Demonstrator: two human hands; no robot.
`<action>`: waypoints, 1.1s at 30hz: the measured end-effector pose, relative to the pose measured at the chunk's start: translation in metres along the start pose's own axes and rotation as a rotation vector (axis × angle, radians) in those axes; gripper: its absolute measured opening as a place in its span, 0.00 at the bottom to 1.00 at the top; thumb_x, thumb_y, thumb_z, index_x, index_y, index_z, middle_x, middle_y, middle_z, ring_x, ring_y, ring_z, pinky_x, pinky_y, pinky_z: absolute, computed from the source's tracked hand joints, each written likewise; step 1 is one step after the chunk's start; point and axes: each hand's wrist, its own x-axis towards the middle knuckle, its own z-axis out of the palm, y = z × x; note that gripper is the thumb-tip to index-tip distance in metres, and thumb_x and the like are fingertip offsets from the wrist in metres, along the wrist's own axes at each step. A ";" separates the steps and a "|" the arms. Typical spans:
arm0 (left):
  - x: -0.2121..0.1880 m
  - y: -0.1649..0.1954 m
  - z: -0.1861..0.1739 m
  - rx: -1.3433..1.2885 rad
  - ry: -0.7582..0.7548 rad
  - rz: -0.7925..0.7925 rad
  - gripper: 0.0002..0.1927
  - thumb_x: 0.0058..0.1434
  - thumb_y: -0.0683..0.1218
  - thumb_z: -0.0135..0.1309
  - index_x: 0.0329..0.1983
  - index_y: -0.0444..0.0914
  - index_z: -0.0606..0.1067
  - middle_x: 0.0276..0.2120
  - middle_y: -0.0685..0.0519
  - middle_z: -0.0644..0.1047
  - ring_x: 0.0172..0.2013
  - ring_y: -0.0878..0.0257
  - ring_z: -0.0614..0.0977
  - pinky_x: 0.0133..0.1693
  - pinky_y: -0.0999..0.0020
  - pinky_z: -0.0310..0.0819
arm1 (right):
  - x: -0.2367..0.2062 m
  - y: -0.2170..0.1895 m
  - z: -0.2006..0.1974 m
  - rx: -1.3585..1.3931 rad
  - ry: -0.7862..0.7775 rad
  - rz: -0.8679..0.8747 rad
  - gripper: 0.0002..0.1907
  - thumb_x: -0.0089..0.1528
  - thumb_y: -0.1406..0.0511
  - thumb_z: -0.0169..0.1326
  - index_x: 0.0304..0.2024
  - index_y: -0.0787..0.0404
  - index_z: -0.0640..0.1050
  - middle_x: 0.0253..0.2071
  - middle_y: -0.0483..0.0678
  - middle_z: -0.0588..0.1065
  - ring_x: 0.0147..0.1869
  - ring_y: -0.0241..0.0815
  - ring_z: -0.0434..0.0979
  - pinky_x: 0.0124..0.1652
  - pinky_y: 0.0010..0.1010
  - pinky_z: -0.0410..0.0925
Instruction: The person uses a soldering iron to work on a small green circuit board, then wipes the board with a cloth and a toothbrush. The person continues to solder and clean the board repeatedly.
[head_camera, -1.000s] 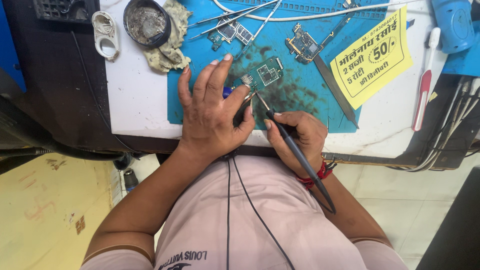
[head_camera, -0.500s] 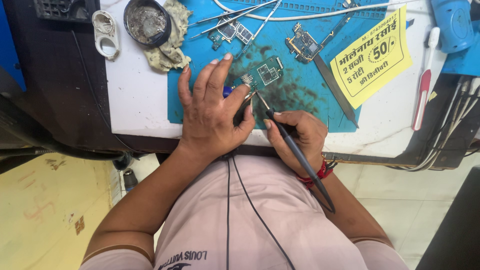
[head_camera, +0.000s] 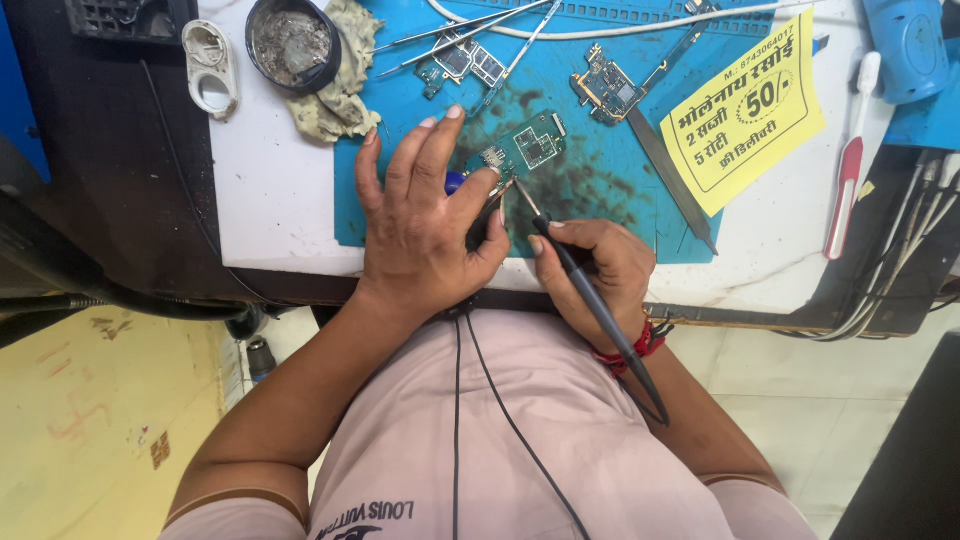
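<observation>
The right hand (head_camera: 600, 262) is closed pen-fashion around a slim dark soldering iron (head_camera: 590, 300), whose tip meets the near corner of a small green circuit board (head_camera: 530, 145). The left hand (head_camera: 425, 225) lies flat-fingered just beside that board on its left; its thumb and forefinger pinch something thin and dark against the board's edge (what exactly, I cannot tell: tweezers or a bit of wire), so that hand is closed on it too.

The board sits on a blue work mat (head_camera: 600, 200), on a patch darkened with soot or flux stains. As a judgement, the soldering at that corner is under way and not finished: the iron is on the joint and the board is held down, not set aside.

Beyond the board, farther from the person, lie two more stripped boards (head_camera: 605, 90), thin metal tweezers (head_camera: 450, 35) and a white cable (head_camera: 620, 28). Left of the board stand a round tin of grey paste (head_camera: 290, 45) and a crumpled cloth (head_camera: 340, 95). Right of it are a flat metal blade (head_camera: 670, 180), a yellow printed card (head_camera: 750, 110) and a red-and-white toothbrush (head_camera: 850, 170).
</observation>
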 end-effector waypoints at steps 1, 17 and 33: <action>0.000 -0.001 0.000 0.003 0.000 0.000 0.16 0.63 0.55 0.60 0.49 0.43 0.81 0.70 0.41 0.64 0.69 0.48 0.64 0.71 0.38 0.41 | 0.000 0.000 0.000 0.001 -0.008 -0.005 0.11 0.60 0.73 0.68 0.40 0.66 0.78 0.37 0.52 0.80 0.38 0.42 0.83 0.38 0.27 0.72; 0.000 0.000 -0.001 -0.001 0.003 -0.002 0.15 0.63 0.55 0.60 0.48 0.43 0.80 0.70 0.41 0.64 0.69 0.48 0.65 0.72 0.39 0.41 | 0.001 0.000 0.000 -0.007 -0.012 -0.004 0.11 0.59 0.73 0.68 0.40 0.66 0.78 0.36 0.52 0.80 0.36 0.41 0.82 0.37 0.27 0.71; 0.000 0.001 -0.002 -0.004 0.001 -0.008 0.16 0.62 0.55 0.60 0.48 0.43 0.81 0.70 0.41 0.64 0.69 0.48 0.64 0.72 0.38 0.41 | 0.000 0.001 0.001 -0.017 0.007 0.010 0.10 0.59 0.73 0.68 0.39 0.66 0.78 0.36 0.51 0.80 0.36 0.41 0.82 0.36 0.27 0.72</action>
